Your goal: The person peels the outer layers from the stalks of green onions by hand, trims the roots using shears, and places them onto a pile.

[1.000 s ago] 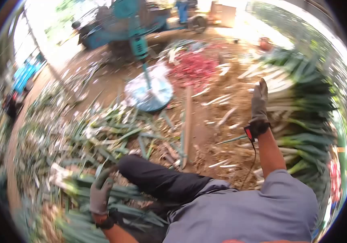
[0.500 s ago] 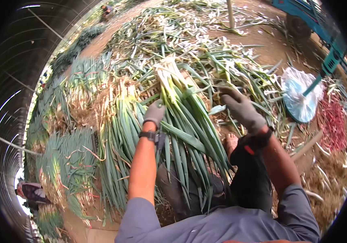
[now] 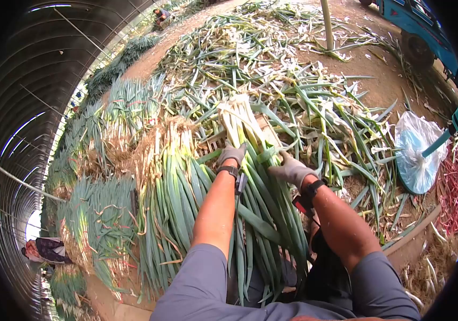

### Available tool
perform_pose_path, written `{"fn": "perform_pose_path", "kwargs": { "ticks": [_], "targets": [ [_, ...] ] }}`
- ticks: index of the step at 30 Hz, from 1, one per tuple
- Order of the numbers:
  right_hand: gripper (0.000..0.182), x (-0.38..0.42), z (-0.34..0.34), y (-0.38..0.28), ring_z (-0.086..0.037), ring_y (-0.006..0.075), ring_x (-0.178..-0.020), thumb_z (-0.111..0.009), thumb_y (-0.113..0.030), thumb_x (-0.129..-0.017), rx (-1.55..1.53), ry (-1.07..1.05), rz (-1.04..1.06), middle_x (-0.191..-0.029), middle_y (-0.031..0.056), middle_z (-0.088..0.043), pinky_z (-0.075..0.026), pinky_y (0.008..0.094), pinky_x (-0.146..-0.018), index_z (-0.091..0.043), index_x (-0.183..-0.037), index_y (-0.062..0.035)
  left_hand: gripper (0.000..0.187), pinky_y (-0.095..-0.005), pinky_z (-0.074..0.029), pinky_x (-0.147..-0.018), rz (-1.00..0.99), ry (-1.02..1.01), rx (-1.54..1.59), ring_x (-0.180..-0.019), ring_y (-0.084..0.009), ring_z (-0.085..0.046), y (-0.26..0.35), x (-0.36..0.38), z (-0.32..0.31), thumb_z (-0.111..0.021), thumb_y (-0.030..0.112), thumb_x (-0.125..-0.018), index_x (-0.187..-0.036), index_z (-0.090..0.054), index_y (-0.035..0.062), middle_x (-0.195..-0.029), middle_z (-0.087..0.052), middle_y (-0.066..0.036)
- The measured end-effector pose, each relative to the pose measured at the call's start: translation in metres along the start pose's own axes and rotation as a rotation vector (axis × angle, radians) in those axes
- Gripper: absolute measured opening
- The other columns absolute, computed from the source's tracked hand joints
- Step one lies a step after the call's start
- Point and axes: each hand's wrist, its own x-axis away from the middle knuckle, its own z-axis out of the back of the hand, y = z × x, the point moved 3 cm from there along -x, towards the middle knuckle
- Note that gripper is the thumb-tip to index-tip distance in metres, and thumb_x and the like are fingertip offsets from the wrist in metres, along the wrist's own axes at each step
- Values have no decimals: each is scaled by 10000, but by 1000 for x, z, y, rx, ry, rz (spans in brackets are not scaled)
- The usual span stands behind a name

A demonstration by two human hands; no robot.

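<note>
A thick bunch of long green onions [image 3: 258, 182] lies in front of me, white ends pointing away and green leaves hanging over my legs. My left hand [image 3: 231, 154], in a grey glove, is wrapped round the left side of the bunch just below the white stalks. On the opposite side, my right hand [image 3: 290, 171], also gloved, closes against the bunch; its fingertips are partly hidden by the leaves. Under the white ends shows part of a pale slatted crate [image 3: 217, 142]. Left of my left arm rests a pile of untrimmed onions [image 3: 178, 176] with roots on.
Tied onion bundles [image 3: 103, 208] stand in rows at left. Loose leaf scraps [image 3: 229, 48] cover the ground ahead. At right are a clear plastic bag [image 3: 418, 160], a teal tool [image 3: 448, 131], red ties [image 3: 453, 192] and a blue vehicle [image 3: 427, 32]. Two people are farther off.
My right hand has moved left and down from beside the bunch onto its side. My left hand stays on the bunch. The view has shifted, so the scene sits lower and farther right.
</note>
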Motion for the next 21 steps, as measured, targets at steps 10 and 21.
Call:
{"fn": "perform_pose_path", "kwargs": {
  "ticks": [10,21],
  "targets": [
    [851,7,-22,-43,-703,351,-1074,-641,-390,-839,0,-188,179,-1162,272,-709,-529,420,-955,-392,-1551,3,304,-437,-565,-609,-138,-378,744,-656,-292,-675,-17,-51,22,-663,261,-907,-1065,-684,2,-824,-686,-117],
    [834,31,-48,-68,-609,404,-1273,-603,-398,-885,178,-331,274,-1361,318,-608,-466,433,-1082,-350,-1556,27,1322,-416,-465,-1093,-124,-55,59,-1335,-369,-572,5,-14,7,-783,771,-685,-1535,-330,-135,-1479,-519,-322]
  ]
}}
